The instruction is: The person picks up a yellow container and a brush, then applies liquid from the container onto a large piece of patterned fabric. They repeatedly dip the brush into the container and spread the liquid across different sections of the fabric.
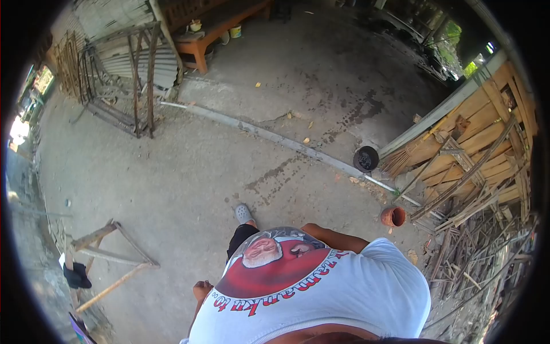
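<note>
My left hand (202, 289) hangs beside the left edge of my white printed shirt (344, 292). Its fingers look curled in, and no object shows in them. In front of my belly, my right hand (311, 229) is mostly covered by the shirt, with the forearm coming in from the right sleeve. Its fingers are hidden, so whether it holds anything cannot be seen. A grey clog (243, 214) on one foot and a dark trouser leg (240, 238) show ahead of the shirt.
A black bucket (365, 159) and a reddish-brown pot (393, 217) stand at right, near piled sticks (475, 258) and a slatted wooden wall (487, 126). A raised concrete strip (269, 135) crosses the floor. Wooden frames (117, 252) stand at left, a bench (223, 23) behind.
</note>
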Available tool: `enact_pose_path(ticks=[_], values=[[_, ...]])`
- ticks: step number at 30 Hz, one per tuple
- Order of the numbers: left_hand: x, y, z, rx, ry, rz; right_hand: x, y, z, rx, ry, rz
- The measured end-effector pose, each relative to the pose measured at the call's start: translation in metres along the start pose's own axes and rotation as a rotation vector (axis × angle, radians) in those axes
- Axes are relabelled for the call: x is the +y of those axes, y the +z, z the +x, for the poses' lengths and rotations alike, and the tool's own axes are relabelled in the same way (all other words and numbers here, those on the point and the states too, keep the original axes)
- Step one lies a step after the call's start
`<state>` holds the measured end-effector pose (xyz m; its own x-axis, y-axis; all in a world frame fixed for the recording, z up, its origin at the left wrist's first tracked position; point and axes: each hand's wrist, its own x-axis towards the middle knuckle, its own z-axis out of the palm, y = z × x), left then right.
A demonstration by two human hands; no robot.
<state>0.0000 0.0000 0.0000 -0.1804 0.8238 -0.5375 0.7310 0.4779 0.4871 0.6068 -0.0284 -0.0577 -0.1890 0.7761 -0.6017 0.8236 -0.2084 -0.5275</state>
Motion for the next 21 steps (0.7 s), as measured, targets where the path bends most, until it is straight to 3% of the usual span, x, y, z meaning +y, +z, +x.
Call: enact_pose_path(ticks=[1,2,3,5,7,9,10,12,13,15,16,17,18,19,20,21], values=[[0.039,-0.034,-0.005,0.016,0.05,-0.139,0.004,0.014,-0.006,0.004,0.019,0.022],[0.052,-0.051,0.006,0.065,0.15,-0.053,0.008,0.019,-0.015,-0.059,0.031,-0.088],[0.156,-0.007,0.104,0.038,0.231,-0.15,0.071,-0.086,0.026,-0.074,0.095,-0.298],[0.238,-0.04,0.144,0.014,0.03,-0.26,0.107,-0.094,0.015,-0.331,-0.158,-0.683],[0.307,-0.068,0.24,0.0,0.306,-0.512,0.075,-0.15,0.025,-0.244,0.445,-0.193],[0.429,-0.083,0.262,0.035,0.54,-0.411,0.094,-0.174,0.016,-0.031,0.673,0.092],[0.501,-0.101,0.253,0.017,0.595,-0.389,0.121,-0.17,0.021,-0.029,0.684,0.102],[0.627,-0.137,0.236,-0.117,0.811,-0.66,0.17,-0.15,0.051,0.185,0.593,0.069],[0.681,-0.16,0.225,-0.212,0.968,-0.796,0.151,-0.164,0.058,0.192,0.6,0.079],[0.77,-0.214,0.166,-0.222,1.22,-0.87,0.102,-0.202,0.065,-0.081,0.474,-0.045],[0.8,-0.24,0.147,-0.236,1.497,-0.865,0.131,-0.179,0.085,-0.028,0.449,0.184],[0.832,-0.263,0.129,-0.215,1.823,-0.881,0.2,-0.137,0.117,-0.037,-0.102,-0.019],[0.856,-0.288,0.118,-0.121,2.051,-0.766,0.072,-0.229,0.091,-0.082,0.597,0.397],[0.874,-0.313,0.103,-0.075,2.175,-0.676,0.096,-0.221,0.113,-0.053,0.54,0.411],[0.889,-0.331,0.094,-0.286,2.11,-0.88,0.115,-0.22,0.134,-0.074,0.524,0.368],[0.917,-0.338,0.049,-0.374,1.48,-1.785,0.143,-0.22,0.162,-0.128,0.431,0.212]])
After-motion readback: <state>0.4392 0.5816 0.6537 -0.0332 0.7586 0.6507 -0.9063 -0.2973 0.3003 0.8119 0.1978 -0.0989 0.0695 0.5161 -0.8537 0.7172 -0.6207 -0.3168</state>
